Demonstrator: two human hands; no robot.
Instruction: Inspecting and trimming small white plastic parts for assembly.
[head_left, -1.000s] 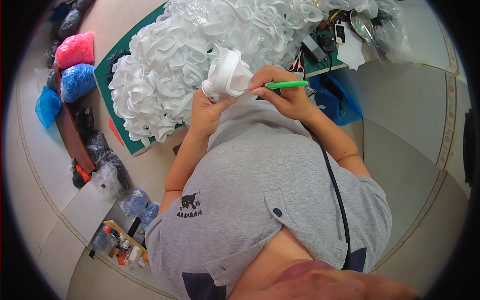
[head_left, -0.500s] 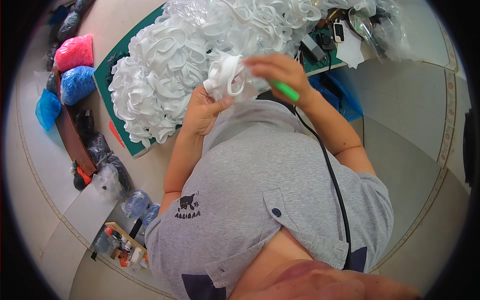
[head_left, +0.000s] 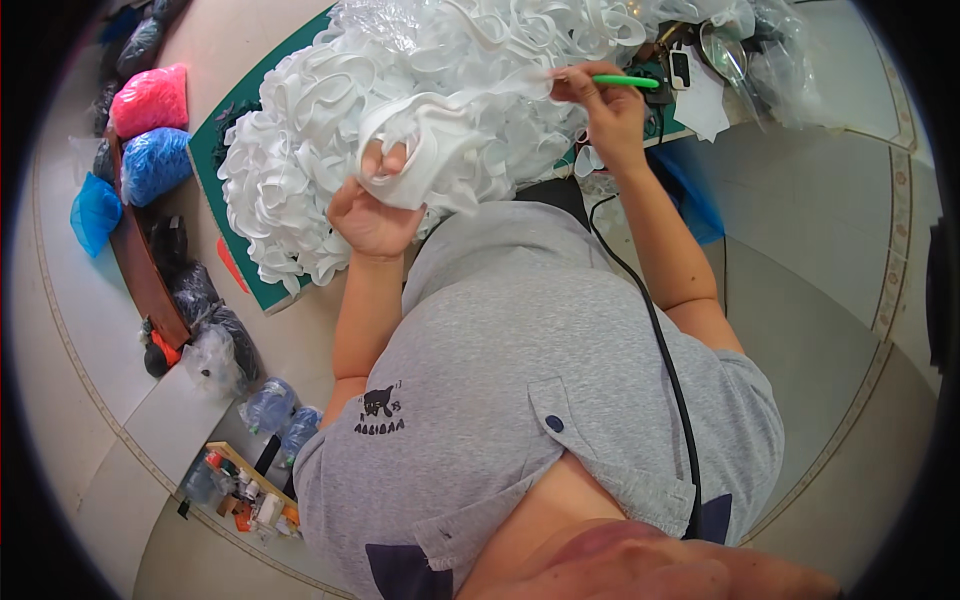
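Note:
My left hand is closed on a white looped strip, with two fingertips showing through its loop. The soft strip opens out in a wide curl above the palm. To the right, my right hand is raised and closed around a slim tool with a bright green handle. A pale stretch of the strip runs toward the right fingertips, but blur hides whether they pinch its end. Behind both hands a big heap of similar white looped strips lies on the green table.
The green table has its edge at left. Clear plastic, a round glass-like item and a small device lie at its right end. Pink and blue bags stand at left. A black cable hangs down my front.
My hands have moved apart: the right went up with the green-handled tool, now level, and the left shifted slightly left. The bunched white strip has spread into a wider loop.

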